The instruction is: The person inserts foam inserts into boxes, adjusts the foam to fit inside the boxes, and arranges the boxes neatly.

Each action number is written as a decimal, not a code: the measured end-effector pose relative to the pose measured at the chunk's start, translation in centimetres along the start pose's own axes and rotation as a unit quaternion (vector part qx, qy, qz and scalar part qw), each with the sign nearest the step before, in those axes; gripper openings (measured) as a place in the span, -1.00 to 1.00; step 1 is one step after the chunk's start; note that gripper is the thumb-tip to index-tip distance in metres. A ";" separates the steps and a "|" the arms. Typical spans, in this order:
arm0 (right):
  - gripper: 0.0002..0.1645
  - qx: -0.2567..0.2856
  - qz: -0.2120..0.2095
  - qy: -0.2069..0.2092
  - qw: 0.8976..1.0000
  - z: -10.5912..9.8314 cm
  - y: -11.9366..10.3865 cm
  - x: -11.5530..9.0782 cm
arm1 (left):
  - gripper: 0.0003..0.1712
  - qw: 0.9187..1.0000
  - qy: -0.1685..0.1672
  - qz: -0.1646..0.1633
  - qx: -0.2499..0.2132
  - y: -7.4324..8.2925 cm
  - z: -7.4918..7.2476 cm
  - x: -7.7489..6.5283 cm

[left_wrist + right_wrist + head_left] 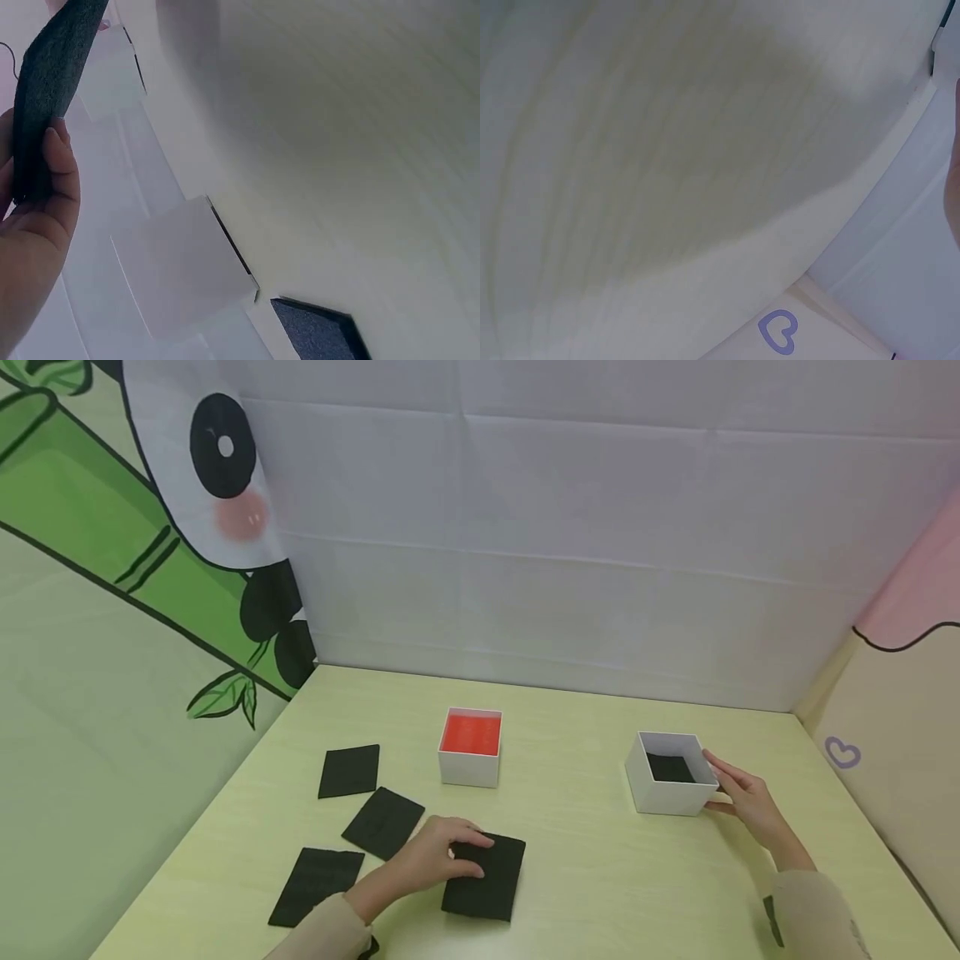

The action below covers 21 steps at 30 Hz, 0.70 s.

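Observation:
My left hand (431, 860) pinches a black square cloth (491, 889) between thumb and fingers, over the near middle of the table. The left wrist view shows this cloth (49, 97) slightly bent and raised off the table. At the right, my right hand (753, 806) touches the right side of a white open-topped box (663, 802) with fingers and thumb extended. Another black piece (670, 768) lies inside that box. In the right wrist view only an edge of the right hand (952, 191) appears.
A second white box (468, 770) holds something red (471, 735) at the table's back middle. Black squares lie at the left: one farther back (349, 771), one in the middle (384, 822), one nearer me (315, 885). A pale curtain (555, 560) hangs along the back edge.

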State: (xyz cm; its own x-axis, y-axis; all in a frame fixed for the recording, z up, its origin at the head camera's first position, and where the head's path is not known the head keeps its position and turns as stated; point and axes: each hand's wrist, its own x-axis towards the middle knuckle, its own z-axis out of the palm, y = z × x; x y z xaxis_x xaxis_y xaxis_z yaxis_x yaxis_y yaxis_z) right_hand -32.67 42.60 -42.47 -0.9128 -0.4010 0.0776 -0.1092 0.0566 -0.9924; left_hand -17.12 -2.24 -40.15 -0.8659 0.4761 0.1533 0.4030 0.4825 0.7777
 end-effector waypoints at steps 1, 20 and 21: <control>-0.52 -0.001 0.000 0.000 1.000 0.0 0.0 0.0 | -0.59 1.000 -0.005 -0.006 0.004 0.1 0.0 0.1; -0.53 -0.004 0.005 0.013 1.000 0.0 0.2 0.0 | -0.45 0.997 -0.014 -0.029 -0.072 0.9 1.4 2.3; -0.53 -0.005 0.005 0.014 1.000 0.0 0.2 0.0 | -0.45 0.996 -0.012 -0.031 -0.079 0.9 1.5 2.4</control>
State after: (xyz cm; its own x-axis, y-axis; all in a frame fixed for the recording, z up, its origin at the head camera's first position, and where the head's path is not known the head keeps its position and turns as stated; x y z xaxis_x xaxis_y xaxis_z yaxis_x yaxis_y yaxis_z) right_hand -32.71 42.58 -42.68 -0.9243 -0.3752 0.0698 -0.1029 0.0690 -0.9923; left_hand -18.44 0.41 -39.98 -0.8798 0.4672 0.0879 0.2946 0.3906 0.8721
